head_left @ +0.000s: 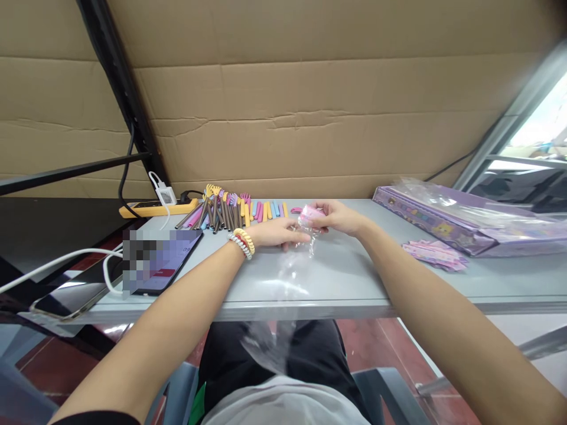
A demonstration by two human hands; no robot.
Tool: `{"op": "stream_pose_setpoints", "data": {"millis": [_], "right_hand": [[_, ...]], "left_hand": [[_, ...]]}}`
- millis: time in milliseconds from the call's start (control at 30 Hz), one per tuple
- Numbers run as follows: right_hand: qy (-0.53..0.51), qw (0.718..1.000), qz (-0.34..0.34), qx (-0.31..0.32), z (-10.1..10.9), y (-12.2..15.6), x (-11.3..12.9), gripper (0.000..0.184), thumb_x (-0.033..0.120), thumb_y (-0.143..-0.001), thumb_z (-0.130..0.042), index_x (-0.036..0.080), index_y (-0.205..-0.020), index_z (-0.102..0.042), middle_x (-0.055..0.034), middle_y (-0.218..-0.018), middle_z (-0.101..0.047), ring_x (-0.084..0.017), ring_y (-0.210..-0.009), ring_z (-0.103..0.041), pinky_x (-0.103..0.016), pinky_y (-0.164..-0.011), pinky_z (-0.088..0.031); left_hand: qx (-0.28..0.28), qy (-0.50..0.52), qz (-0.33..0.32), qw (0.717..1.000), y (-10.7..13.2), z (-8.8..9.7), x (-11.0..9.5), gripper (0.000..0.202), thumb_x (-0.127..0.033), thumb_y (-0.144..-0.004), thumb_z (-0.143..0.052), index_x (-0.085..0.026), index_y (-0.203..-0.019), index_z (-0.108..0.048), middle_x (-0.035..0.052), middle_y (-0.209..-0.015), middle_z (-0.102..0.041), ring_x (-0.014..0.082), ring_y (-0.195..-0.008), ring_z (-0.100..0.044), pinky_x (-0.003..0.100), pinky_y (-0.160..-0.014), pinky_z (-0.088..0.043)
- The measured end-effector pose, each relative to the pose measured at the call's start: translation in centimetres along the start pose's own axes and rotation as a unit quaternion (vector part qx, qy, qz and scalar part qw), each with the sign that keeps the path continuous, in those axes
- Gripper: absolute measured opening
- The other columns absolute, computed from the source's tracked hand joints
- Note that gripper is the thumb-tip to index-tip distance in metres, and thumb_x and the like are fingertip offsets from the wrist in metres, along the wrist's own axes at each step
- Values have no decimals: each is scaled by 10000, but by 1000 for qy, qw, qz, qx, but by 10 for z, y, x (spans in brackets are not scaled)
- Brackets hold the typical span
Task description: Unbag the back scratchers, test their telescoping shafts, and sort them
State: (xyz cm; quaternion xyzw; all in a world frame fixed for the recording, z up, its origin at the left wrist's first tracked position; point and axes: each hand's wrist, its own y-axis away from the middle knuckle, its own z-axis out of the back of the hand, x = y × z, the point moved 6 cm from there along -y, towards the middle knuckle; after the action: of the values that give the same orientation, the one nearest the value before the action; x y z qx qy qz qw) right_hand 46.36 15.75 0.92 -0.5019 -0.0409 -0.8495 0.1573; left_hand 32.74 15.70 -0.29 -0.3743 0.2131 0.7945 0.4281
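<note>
My right hand (337, 216) pinches a small pink item in a clear plastic sleeve (310, 219) just above the grey table (354, 277). My left hand (278, 234), with bead bracelets at the wrist, lies beside it with fingertips closed on the lower part of the same clear sleeve. Behind the hands lies a row of pencils and coloured caps (234, 209). More clear plastic bags (287, 277) lie on the table in front of me and hang over its edge.
A phone (163, 262) lies at the left, a second device (66, 298) with a white cable beside it. A yellow power strip (155, 206) sits at the back left. A purple box (465, 227) under plastic and pink packets (436, 254) lie at the right. Cardboard wall behind.
</note>
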Motion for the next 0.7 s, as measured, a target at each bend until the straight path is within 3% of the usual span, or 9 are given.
{"op": "stream_pose_setpoints", "data": {"millis": [67,167,400,533,633,700], "right_hand": [[-14,999,-27,38,-8,0,-3,334,278,-616,-727,183,-847,-506,21,-614,-550,-104,-535,-489,-237,-478,-363],[-15,997,-40,68,-17,-1,-6,348,245,-620,-699,206,-879,-469,41,-597,-548,-103,-512,-482,-239,-478,-362],[37,999,3,-23,-8,-6,-2,167,281,-689,-640,173,-727,-518,18,-609,-523,-81,-522,-435,-240,-484,-345],[33,998,23,-39,-5,-6,-1,179,223,-649,-645,175,-778,-530,23,-603,-512,-90,-527,-446,-248,-500,-355],[60,996,52,-46,-5,-7,-1,244,136,-592,-613,189,-810,-519,3,-723,-562,-111,-608,-491,-252,-544,-382],[96,992,72,-44,-6,-7,1,186,111,-581,-572,186,-743,-520,-15,-786,-573,-138,-703,-525,-262,-603,-401]], "left_hand": [[-47,19,8,999,-2,5,5,410,-507,-770,-568,-184,-1021,-546,5,-711,-607,104,-541,-541,239,-509,-392],[-77,17,5,997,-6,9,14,313,-452,-763,-586,-177,-905,-547,5,-700,-599,103,-552,-544,240,-521,-400],[-30,-56,10,998,-8,6,18,162,-302,-701,-605,-174,-647,-522,-17,-589,-560,101,-540,-490,244,-530,-352],[-32,-86,28,995,-4,6,11,131,-270,-680,-600,-179,-630,-521,-18,-587,-558,109,-540,-470,248,-513,-317],[-35,-122,26,992,-3,6,7,111,-257,-681,-584,-186,-632,-514,-27,-577,-534,113,-535,-451,253,-504,-301],[-44,-151,23,987,-4,6,6,128,-269,-679,-582,-190,-621,-499,-28,-571,-518,118,-530,-441,258,-499,-290]]}}
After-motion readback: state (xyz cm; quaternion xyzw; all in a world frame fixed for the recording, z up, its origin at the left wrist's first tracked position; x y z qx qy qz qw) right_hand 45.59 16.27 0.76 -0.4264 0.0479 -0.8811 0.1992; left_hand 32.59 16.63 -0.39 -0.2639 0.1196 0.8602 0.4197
